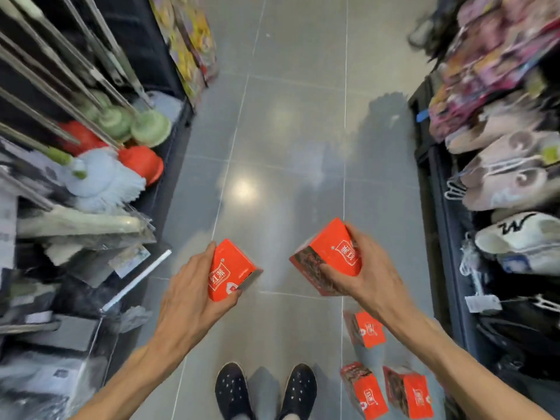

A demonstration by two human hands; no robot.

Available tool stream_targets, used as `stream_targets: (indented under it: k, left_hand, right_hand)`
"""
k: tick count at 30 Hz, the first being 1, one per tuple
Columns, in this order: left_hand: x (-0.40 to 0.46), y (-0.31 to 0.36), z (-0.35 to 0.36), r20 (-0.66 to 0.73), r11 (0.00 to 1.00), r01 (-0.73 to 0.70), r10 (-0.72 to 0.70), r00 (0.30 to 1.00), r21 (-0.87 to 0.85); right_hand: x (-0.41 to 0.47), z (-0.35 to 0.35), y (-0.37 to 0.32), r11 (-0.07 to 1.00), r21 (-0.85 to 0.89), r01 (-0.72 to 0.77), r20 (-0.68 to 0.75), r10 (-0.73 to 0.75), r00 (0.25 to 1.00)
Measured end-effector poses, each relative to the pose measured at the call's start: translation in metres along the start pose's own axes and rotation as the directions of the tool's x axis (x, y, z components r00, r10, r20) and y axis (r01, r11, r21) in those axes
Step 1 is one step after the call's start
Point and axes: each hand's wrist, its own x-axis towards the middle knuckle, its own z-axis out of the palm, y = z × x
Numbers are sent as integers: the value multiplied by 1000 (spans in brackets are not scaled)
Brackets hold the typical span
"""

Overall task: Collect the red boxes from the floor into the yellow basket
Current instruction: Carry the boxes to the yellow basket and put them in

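Note:
My left hand point(194, 294) grips a red box point(231, 268) with white lettering, held above the grey floor. A second red box point(328, 253) sits in my right hand point(366, 268), tilted, with its dark printed end facing left. Three more red boxes lie on the floor to the lower right: one point(368, 328) under my right forearm, and two point(363, 391) point(409, 395) side by side near the bottom edge. No yellow basket is in view.
I stand in a shop aisle on grey tiles point(288, 147), my two dark shoes point(263, 389) at the bottom. Mops and plungers point(121, 153) fill the left rack. Slippers and shoes point(509, 177) hang on the right rack.

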Motion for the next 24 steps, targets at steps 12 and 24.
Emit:
stream_targets:
  k: [12,24]
  left_hand:
    - [-102,138,-336,-290,997,-65,77,954,49]
    - [-282,155,-414,-648,928,353,-343,680,-121]
  right_hand:
    - [-66,-257,-291,927,-46,371,-30,-373,927]
    - [-94,-253,-462,503,-163,849,322,-786,528]
